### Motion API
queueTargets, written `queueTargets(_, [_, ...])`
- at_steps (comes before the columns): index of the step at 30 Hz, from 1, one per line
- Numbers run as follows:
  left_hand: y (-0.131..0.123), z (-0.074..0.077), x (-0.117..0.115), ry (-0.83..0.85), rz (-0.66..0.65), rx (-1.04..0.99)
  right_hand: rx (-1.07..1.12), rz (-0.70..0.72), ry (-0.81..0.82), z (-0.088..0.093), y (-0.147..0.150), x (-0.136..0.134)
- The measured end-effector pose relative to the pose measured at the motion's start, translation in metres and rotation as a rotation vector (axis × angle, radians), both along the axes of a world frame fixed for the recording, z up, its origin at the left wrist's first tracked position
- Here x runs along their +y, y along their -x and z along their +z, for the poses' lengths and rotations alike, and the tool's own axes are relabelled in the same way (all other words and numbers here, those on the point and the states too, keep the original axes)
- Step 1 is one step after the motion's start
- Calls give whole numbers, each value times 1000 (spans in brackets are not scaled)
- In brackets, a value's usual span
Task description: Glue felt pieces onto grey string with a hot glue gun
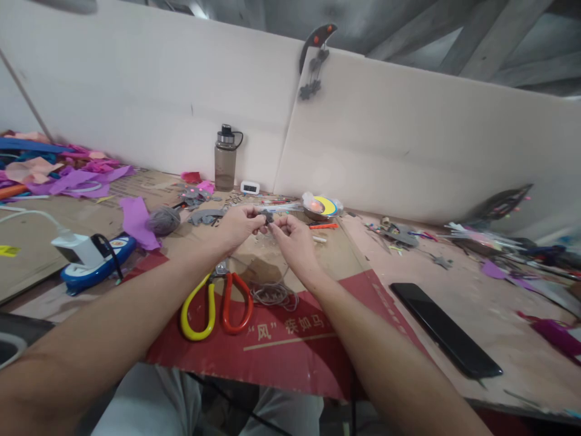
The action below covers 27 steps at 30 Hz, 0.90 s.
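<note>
A small dark grey star-shaped piece [267,215] is pinched between my two hands above the cardboard. My left hand [240,225] holds its left side with thumb and fingers closed. On the other side, my right hand [293,238] pinches it with the fingertips. A thin grey cord hangs below my right hand to a loose coil of cord [275,295]. Scissors with one yellow and one orange-red handle [236,303] lie just in front of my hands, their blades partly hidden by my left arm.
A black phone [445,330] lies at right. A water bottle [225,160] and small white clock [250,188] stand by the back panel. Left are a grey yarn ball [163,221], a blue power strip [97,266] and felt scraps [68,175]. A bowl [313,212] sits behind my hands.
</note>
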<state>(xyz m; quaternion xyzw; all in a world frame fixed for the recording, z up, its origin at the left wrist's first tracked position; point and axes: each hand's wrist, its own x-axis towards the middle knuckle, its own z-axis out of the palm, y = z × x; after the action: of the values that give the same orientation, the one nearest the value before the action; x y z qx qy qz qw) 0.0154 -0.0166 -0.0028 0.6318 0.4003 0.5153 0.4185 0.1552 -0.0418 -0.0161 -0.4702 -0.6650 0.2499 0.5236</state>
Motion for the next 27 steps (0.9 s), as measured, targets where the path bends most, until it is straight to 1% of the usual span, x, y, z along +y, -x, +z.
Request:
queueTargets(4, [1, -1, 3, 2, 24, -51, -2, 46, 5, -4, 0, 2])
queueTargets(7, [9, 1, 10, 25, 78, -134, 27, 84, 39, -5, -1, 5])
queueTargets(10, [30, 10, 24, 32, 162, -256, 39, 126, 85, -3, -2, 6])
queueTargets(13, [59, 22, 40, 3, 307, -461, 33, 148, 104, -1, -4, 7])
queueTargets(15, [75, 27, 48, 7, 377, -544, 0, 122, 88, -2, -6, 9])
queueTargets(17, [84, 27, 53, 28, 419, -576, -70, 66, 56, -5, -9, 12])
queueTargets(19, [84, 25, 53, 55, 423, -555, -188, 29, 45, -9, -12, 14])
queueTargets(21, [78, 21, 50, 71, 401, -508, -348, -32, 25, -11, -14, 14])
queueTargets(23, [71, 19, 45, 58, 384, -447, -489, -168, -42, -10, -12, 10])
queueTargets(24, [68, 18, 43, 42, 387, -403, -530, -242, -94, -6, -11, 6])
queueTargets(25, [65, 17, 42, 27, 392, -361, -547, -285, -142, -2, -8, 1])
queueTargets(26, [64, 16, 41, 21, 395, -324, -546, -278, -171, 4, -4, -5])
queueTargets(27, [63, 15, 40, 19, 401, -296, -535, -207, -181, 10, 1, -12])
